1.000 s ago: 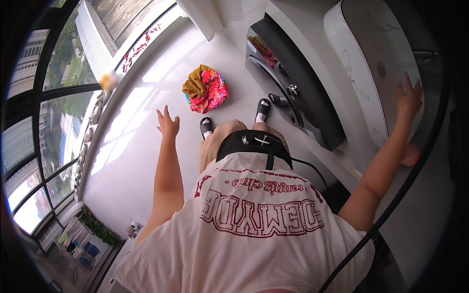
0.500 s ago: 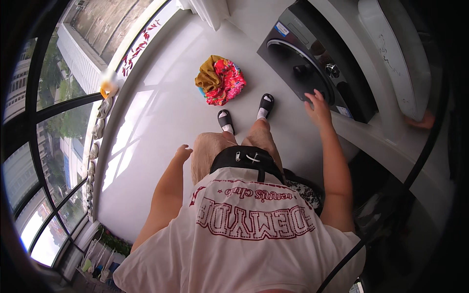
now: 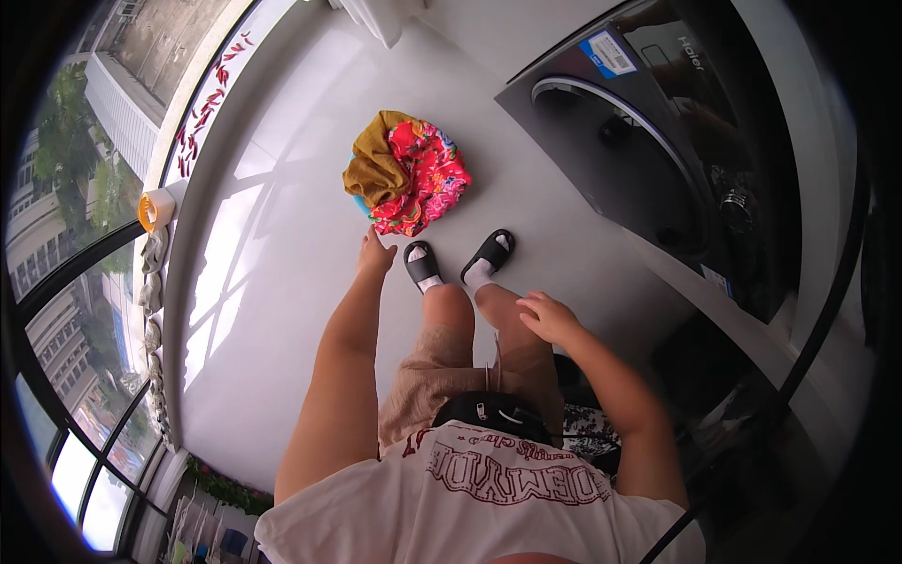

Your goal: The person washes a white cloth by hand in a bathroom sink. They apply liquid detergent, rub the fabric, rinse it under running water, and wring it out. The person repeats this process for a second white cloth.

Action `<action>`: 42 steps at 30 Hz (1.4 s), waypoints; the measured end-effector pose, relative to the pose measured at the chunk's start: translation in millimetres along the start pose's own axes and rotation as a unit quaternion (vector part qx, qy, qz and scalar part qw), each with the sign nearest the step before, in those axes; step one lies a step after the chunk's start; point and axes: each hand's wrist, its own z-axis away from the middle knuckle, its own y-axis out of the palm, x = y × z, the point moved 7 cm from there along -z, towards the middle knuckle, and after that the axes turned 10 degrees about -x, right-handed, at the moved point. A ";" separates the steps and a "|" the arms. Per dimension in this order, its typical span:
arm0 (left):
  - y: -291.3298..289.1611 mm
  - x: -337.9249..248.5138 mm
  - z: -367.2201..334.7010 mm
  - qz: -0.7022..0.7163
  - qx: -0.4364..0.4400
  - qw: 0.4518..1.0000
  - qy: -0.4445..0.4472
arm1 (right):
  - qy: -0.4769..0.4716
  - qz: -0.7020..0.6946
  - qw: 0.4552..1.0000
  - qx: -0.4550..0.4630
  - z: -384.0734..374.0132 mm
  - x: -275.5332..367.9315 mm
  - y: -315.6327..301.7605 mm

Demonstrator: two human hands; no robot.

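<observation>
A heap of fabric sits on the floor ahead of my feet: a mustard-brown cloth (image 3: 378, 167) on the left and a red floral cloth (image 3: 434, 169) on the right. Part of a light-blue basin rim (image 3: 361, 203) shows beneath them. My left hand (image 3: 376, 252) is stretched toward the near edge of the heap, fingers apart and holding nothing; whether a fingertip touches the red cloth I cannot tell. Beside my right knee, my right hand (image 3: 550, 318) hangs with its fingers extended and nothing in them.
A dark front-loading washing machine (image 3: 611, 160) stands at the right, its round door facing the floor area. Windows line the left, with a sill holding a roll of tape (image 3: 155, 209) and several pale objects (image 3: 151, 291). A black cable (image 3: 816, 329) crosses at the right.
My left hand has moved forward to the heap. My right hand has come away from the washing machine, back toward my knee. The view has shifted, and my body is bent lower.
</observation>
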 end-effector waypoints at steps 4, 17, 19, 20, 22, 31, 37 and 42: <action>65.9 1.4 -79.9 -0.016 -0.056 0.998 -0.029 | -0.024 0.013 1.000 0.005 -56.7 -15.6 8.1; 112.2 35.6 -222.6 -0.087 -0.116 0.989 0.022 | -0.091 0.028 0.995 0.008 -140.1 -20.6 24.8; 69.3 26.3 -208.9 0.035 -0.163 0.985 -0.051 | -0.096 0.036 0.995 0.015 -129.2 -13.4 24.1; 51.0 37.3 -200.5 0.153 -0.170 0.972 -0.060 | -0.114 0.033 0.993 0.015 -125.0 -2.8 22.2; 25.4 68.6 -177.8 0.384 -0.176 0.904 -0.073 | -0.148 0.031 0.988 0.015 -117.9 17.4 17.3; -183.1 -20.5 74.2 0.723 -0.004 0.690 -0.044 | -0.181 0.020 0.982 -0.045 -60.5 139.9 -43.2; -275.2 -106.0 241.5 0.774 0.161 0.610 0.057 | -0.295 -0.162 0.929 -0.153 1.5 255.2 -90.2; -336.6 -218.9 330.9 0.810 0.296 0.473 0.183 | -0.450 -0.284 0.820 -0.211 81.5 289.5 -184.6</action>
